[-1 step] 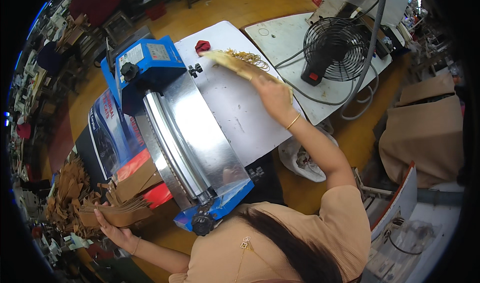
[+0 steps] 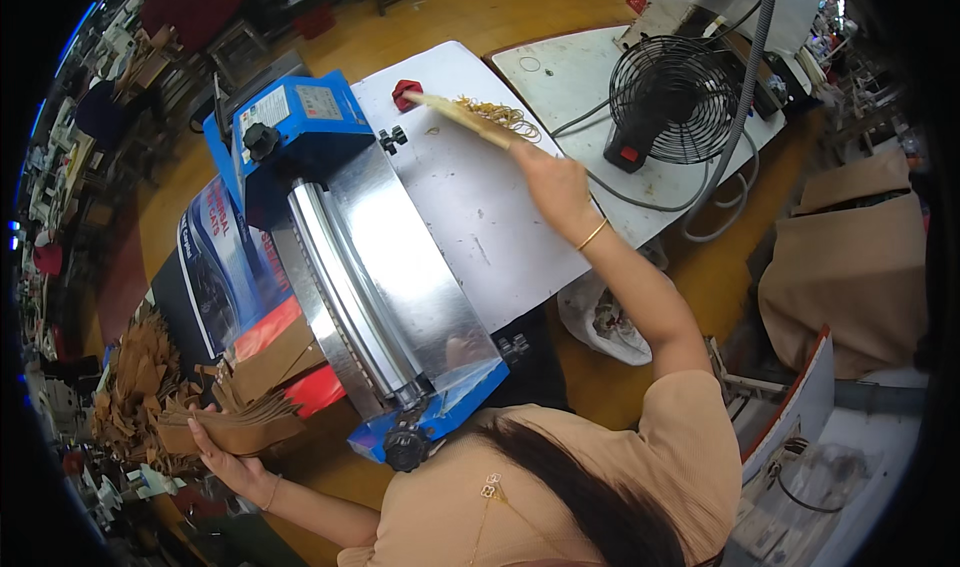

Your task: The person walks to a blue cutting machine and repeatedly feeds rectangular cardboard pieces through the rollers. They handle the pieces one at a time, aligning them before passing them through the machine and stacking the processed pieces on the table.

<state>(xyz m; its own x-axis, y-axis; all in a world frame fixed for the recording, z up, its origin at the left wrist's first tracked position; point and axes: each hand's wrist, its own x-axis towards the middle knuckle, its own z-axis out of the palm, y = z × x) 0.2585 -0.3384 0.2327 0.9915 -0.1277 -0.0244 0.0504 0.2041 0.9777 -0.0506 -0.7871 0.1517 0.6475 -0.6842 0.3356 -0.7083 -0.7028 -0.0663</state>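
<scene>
Glossy steel rollers [image 2: 350,297] on a blue-painted metal machine [image 2: 300,117]; matt brown paper stack [image 2: 240,422].

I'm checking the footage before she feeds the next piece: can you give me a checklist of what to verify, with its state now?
1. Right hand grips the tan strip: ok.
2. Left hand holds the brown stack: ok.
3. Both hands away from the rollers: ok.
4. Steel plate free of loose pieces: ok.
5. White tabletop tidy: not ok, rubber bands lie by the strip.
6. Machine running: cannot tell.
</scene>
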